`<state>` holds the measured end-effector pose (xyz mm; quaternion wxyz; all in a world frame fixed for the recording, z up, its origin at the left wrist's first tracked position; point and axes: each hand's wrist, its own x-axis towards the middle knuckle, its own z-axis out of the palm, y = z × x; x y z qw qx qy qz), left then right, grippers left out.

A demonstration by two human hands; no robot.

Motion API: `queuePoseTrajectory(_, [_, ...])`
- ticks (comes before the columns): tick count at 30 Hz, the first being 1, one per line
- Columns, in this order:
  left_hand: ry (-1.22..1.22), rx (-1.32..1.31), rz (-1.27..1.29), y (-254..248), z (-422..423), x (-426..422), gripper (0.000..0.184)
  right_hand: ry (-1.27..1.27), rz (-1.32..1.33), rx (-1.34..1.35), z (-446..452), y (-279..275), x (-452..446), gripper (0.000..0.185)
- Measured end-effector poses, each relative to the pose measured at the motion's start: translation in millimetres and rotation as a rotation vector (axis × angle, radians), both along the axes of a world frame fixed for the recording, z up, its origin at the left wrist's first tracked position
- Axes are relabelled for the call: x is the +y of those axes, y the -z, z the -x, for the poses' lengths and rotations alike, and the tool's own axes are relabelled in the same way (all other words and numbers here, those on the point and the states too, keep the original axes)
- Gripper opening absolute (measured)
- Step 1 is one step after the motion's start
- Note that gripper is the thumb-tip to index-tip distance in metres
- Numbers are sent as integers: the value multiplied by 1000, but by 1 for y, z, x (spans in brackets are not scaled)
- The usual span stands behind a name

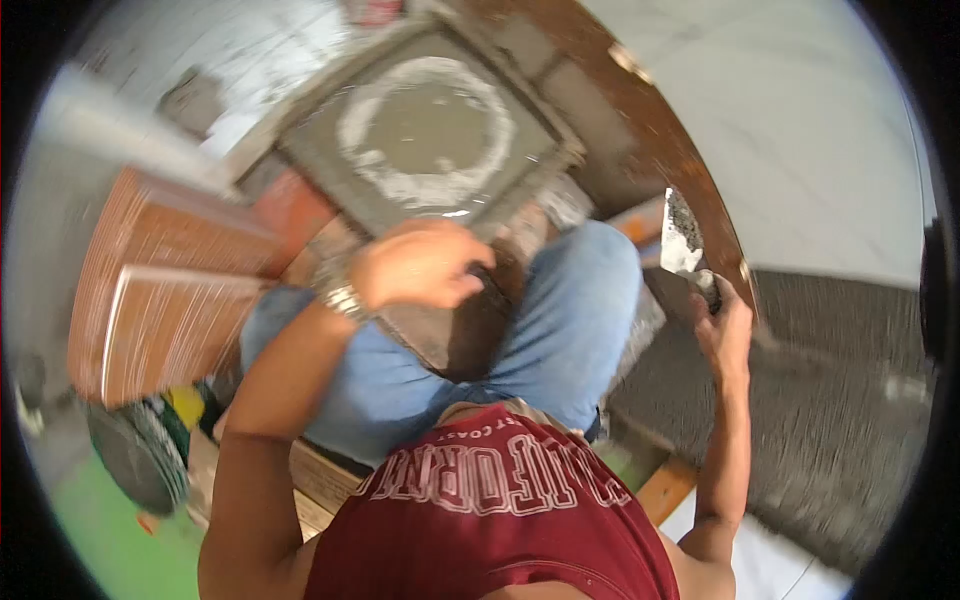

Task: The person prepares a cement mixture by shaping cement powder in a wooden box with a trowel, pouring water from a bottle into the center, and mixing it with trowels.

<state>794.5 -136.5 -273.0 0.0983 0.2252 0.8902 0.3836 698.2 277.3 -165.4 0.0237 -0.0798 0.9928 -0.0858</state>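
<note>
In my right hand [726,322] is a trowel, held by its handle. The trowel's blade [679,236] points away from me and carries grey mortar along one side. My left hand [425,265], with a metal watch [343,298] at the wrist, hovers at the near edge of a square mixing tray [560,152]. Its fingers are curled and slightly blurred; a dark patch shows between them, and I cannot make out what it is. Inside the tray, a ring of pale powder [490,120] surrounds a pool of murky water [422,133].
Stacked wood-look tiles [185,325] stand at the left. Below them is a round dark object [135,455], with a green surface [100,520] beneath. A curved brown board edge [690,165] runs along the right, beside pale tile [790,130] and a dark rough surface [800,420].
</note>
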Motion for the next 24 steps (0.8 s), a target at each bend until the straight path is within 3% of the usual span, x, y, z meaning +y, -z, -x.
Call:
queuePoseTrajectory(2, [58, -151, 98, -4, 0, 7, 38, -185, -53, 1, 33, -1, -50, 41])
queuePoseTrajectory(5, [96, -154, 118, 19, -3, 24, 42, -504, -249, 62, 83, 8, -133, 39])
queuePoseTrajectory(8, [113, -205, 102, 9, -2, 26, 45, -841, -433, 128, 137, 68, -207, 25])
queuePoseTrajectory(10, [115, -251, 97, 7, -5, 25, 47, -953, -632, 155, 139, 86, -264, 16])
queuePoseTrajectory(13, [101, -293, 121, 16, -12, 20, 48, -1017, -762, 222, 125, 72, -309, 15])
queuePoseTrajectory(16, [132, -295, 112, 22, -22, 17, 48, -870, -701, 319, 133, 41, -298, 16])
queuePoseTrajectory(18, [165, -311, 79, 22, -28, 16, 47, -741, -585, 208, 133, 3, -265, 23])
queuePoseTrajectory(20, [216, -356, 64, 17, -29, 15, 48, -542, -319, 162, 119, -15, -208, 33])
queuePoseTrajectory(23, [250, -347, 16, 24, -31, 14, 50, -233, -7, -128, 74, -37, -110, 44])
queuePoseTrajectory(24, [254, -160, -148, 34, -35, 12, 52, -181, 202, -114, 51, -29, -64, 42])
